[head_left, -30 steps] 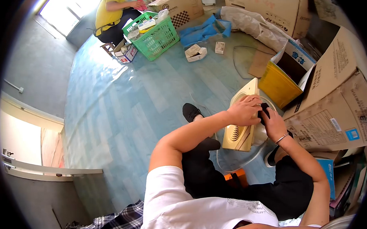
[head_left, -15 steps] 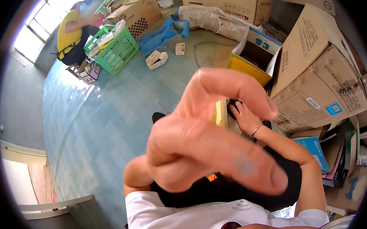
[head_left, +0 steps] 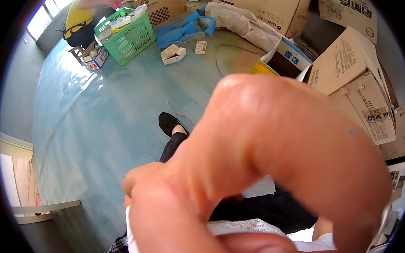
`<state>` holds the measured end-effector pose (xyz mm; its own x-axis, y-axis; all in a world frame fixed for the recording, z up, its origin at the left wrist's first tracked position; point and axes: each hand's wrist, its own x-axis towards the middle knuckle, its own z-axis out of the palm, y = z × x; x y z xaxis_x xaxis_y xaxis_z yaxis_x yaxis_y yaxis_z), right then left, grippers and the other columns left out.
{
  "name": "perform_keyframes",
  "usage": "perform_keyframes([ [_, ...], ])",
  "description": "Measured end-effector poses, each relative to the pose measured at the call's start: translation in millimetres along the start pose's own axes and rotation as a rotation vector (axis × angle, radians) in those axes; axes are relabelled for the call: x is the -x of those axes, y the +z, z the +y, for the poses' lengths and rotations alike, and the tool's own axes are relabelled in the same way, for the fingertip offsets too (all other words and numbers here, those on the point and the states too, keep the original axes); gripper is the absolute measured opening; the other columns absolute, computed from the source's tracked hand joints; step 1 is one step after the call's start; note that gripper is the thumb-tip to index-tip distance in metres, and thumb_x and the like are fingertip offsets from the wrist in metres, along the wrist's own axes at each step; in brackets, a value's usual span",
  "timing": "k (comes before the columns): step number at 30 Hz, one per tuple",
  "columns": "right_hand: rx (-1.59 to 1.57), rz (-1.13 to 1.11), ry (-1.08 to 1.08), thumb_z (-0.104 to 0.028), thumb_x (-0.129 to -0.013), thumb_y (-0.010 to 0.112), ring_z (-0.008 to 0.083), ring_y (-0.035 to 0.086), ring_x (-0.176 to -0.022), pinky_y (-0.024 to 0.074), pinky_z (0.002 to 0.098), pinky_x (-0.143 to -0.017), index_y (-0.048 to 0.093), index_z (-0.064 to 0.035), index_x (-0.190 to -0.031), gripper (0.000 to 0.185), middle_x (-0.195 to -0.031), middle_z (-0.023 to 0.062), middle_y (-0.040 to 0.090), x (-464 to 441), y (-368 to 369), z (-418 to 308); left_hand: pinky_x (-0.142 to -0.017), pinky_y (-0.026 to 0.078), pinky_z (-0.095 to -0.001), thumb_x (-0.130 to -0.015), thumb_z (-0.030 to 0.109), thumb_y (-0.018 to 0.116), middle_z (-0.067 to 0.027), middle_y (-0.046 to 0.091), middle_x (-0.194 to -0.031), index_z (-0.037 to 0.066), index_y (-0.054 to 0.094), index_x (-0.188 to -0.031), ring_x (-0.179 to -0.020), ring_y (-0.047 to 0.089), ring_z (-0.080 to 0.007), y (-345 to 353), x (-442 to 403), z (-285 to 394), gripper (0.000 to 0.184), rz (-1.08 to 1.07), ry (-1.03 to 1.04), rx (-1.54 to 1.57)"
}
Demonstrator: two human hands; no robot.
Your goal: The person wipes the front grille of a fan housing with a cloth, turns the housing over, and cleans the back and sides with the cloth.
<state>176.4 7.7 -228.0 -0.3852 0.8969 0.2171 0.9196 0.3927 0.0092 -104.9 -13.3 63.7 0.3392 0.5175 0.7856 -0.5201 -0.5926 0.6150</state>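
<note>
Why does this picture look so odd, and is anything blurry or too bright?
In the head view, the left hand looms soft and oversized, apparently very near the lens; the window is washed out; white glare streaks the floor; wide-angle distortion seems to bend the room within dark, rounded borders.

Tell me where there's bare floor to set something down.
Bare floor spreads between the green basket, black shoe and doorway at left. It's crowded at right with cartons, and at top around the blue plastic. The left hand hides the middle.
</note>
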Motion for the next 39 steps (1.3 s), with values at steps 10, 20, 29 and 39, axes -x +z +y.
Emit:
perform_keyframes([
  [10, -0.169, 0.038, -0.083, -0.02, -0.094, 0.052, 0.0316, 0.057, -0.114, 0.0484, 0.0446, -0.091, 0.052, -0.0051, -0.132, 0.041, -0.128, 0.019, 0.054, -24.3, 0.1, 4.1, -0.096, 0.044, -0.0406, -0.084, 0.012, 0.065, -0.0041, 0.062, -0.105, 0.012, 0.07, -0.097, -0.107, 0.056, -0.0259, 1.5, 46.4, -168.4, 0.013, -0.438, -0.013, -0.639],
  [20, 0.367, -0.129, 0.03, -0.017, -0.09, 0.054, 0.0292, 0.059, -0.087, 0.0503, 0.0388, -0.071, 0.049, -0.0032, -0.118, 0.031, -0.111, 0.0173, 0.051, -0.1, 23.8, -10.8, -0.098, 0.041, -0.0383, -0.087, 0.025, 0.063, -0.0045, 0.061, -0.097, 0.01, 0.071, -0.082, -0.1, 0.055, -0.0238, -15.9, 137.7, -251.8, 0.018, -0.797, -0.053, -0.766],
  [29, 0.098, -0.166, -0.004, -0.012, -0.083, 0.06, 0.0307, 0.06, -0.088, 0.055, 0.0403, -0.066, 0.049, -0.0049, -0.114, 0.033, -0.107, 0.0153, 0.052, -9.1, 1.7, -1.8, -0.098, 0.04, -0.0376, -0.088, 0.024, 0.062, -0.0056, 0.058, -0.093, 0.009, 0.07, -0.082, -0.098, 0.055, -0.024, -15.8, 135.4, -251.6, 0.018, -0.78, -0.023, -0.769],
  [39, -0.007, -0.16, 0.004, -0.009, -0.082, 0.059, 0.0334, 0.06, -0.09, 0.0564, 0.0434, -0.067, 0.049, -0.0069, -0.117, 0.037, -0.107, 0.0144, 0.051, -8.9, -8.5, 0.2, -0.097, 0.041, -0.039, -0.088, 0.024, 0.062, -0.0062, 0.058, -0.091, 0.008, 0.068, -0.081, -0.099, 0.055, -0.0252, -16.0, 135.2, -251.2, 0.018, -0.79, -0.031, -0.774],
])
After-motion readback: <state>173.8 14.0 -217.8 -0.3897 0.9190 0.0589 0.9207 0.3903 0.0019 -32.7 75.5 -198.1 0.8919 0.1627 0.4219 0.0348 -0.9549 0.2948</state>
